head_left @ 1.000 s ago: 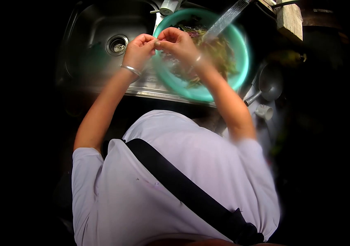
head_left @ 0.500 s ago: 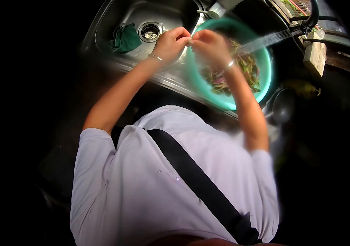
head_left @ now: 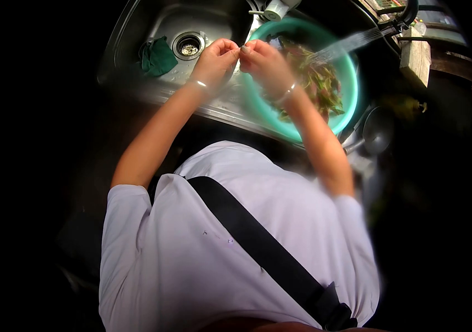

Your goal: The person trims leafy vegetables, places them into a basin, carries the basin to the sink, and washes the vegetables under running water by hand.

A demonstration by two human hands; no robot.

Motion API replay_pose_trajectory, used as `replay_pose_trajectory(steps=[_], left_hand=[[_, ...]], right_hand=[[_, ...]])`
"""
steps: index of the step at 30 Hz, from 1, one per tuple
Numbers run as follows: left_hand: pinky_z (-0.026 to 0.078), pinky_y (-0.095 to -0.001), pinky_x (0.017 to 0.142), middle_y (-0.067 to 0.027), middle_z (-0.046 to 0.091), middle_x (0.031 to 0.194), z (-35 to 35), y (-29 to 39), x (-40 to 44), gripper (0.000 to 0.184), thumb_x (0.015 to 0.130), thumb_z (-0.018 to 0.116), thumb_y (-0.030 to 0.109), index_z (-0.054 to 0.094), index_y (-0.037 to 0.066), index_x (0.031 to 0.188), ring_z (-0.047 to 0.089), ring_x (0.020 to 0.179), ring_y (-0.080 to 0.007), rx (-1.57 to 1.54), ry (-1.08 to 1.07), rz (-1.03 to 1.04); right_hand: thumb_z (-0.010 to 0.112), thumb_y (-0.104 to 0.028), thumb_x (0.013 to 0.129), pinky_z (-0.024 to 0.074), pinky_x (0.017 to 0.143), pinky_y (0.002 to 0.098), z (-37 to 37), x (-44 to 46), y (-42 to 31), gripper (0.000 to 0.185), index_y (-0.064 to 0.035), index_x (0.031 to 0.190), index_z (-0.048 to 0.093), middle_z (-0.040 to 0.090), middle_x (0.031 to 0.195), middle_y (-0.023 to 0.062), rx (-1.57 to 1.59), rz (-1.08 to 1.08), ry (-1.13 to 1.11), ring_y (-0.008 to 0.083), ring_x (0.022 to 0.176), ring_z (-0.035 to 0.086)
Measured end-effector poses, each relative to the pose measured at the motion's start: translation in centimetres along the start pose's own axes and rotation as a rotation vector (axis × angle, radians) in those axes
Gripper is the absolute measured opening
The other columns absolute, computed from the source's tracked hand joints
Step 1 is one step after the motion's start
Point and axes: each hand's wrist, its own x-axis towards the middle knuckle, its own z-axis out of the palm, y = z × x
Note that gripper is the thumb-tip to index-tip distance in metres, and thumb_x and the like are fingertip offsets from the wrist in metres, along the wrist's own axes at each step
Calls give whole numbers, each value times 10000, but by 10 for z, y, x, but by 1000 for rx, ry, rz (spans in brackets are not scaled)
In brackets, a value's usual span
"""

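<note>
Over the left rim of a turquoise basin [head_left: 348, 102], my left hand [head_left: 215, 62] and my right hand [head_left: 269, 65] meet at the fingertips. Both are closed in a pinch, thumbs against fingers. Whatever lies between the fingertips is too small to make out. Leafy greens with reddish stems [head_left: 324, 83] lie in the basin, partly behind my right hand and forearm. Water streams from a black faucet [head_left: 399, 25] at the upper right onto the leaves.
A steel sink [head_left: 136, 33] with a drain [head_left: 188, 46] lies to the left, a dark green cloth [head_left: 159, 57] inside it. A white container [head_left: 276, 10] stands behind the basin. A wooden block [head_left: 416, 58] and a round pan-like object [head_left: 378, 130] are at the right.
The whole view has shifted slightly, so sink and basin appear a little further left and up. My hands stay together at the fingertips, and the water keeps running.
</note>
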Motion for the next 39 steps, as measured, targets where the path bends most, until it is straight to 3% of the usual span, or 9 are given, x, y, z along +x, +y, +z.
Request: replay_pose_trajectory(steps=[4,12,18,21,24,26,30,35,39], left_hand=[[429,-191,637,-23,562,846,6,3,8,153,879,561,202,528,57,913,520,716,-80,-194,-94,-152],[455,-335,903,-187,533,1106,-11,-2,20,330,946,398,218,486,-60,1098,536,1017,-239,-559,-126,-222],[397,-391,977,-227,450,1213,-8,-5,26,438,960,319,295,417,-82,1160,460,1127,-304,-636,-36,-269],[359,-423,1000,-238,392,1266,7,-11,40,501,961,269,349,360,-77,1207,419,1165,-328,-697,6,-302],[252,-449,1050,-271,280,1343,23,16,28,652,931,223,484,250,-60,1289,281,1267,-370,-760,37,-275],[209,-481,1060,-281,225,1368,5,21,27,700,916,238,519,174,-31,1344,214,1287,-412,-730,-104,-196],[194,-478,1063,-241,187,1410,-8,33,20,584,926,396,370,228,14,1357,209,1303,-374,-569,47,-155],[287,-422,1027,-196,345,1350,-64,-11,30,464,943,397,264,309,9,1320,335,1254,-316,-120,116,-87],[402,-324,943,-157,462,1271,-68,-38,25,423,929,446,211,364,-4,1283,481,1142,-240,546,167,-57]], right_hand=[[555,-143,877,423,636,253,-35,-3,6,121,-40,834,510,522,784,36,454,52,-8,111,710,489],[511,-66,886,516,665,281,-152,-11,-35,77,10,880,515,571,802,94,623,-275,704,162,709,554],[483,-181,912,517,652,304,-134,20,-15,218,-5,792,528,571,740,98,514,-215,532,189,662,559],[479,-174,904,515,546,280,-41,30,9,218,27,872,556,609,769,120,-39,-268,451,199,646,615],[428,-305,915,313,988,438,8,34,42,373,-67,1190,510,517,1193,166,-1125,-639,173,332,1156,448],[388,-425,890,172,1028,528,1,39,39,455,-106,1199,488,416,1278,226,-1346,-571,224,383,1242,315],[472,-417,855,221,1003,541,-84,10,27,481,-166,1264,437,357,1325,228,-1217,-488,267,416,1242,296],[619,-630,651,190,998,596,-166,-58,24,890,-251,1374,263,96,1439,213,-1932,16,280,455,1294,139],[618,-580,685,369,937,564,-211,-53,46,801,-276,1353,297,115,1450,142,-2045,145,97,434,1297,141]])
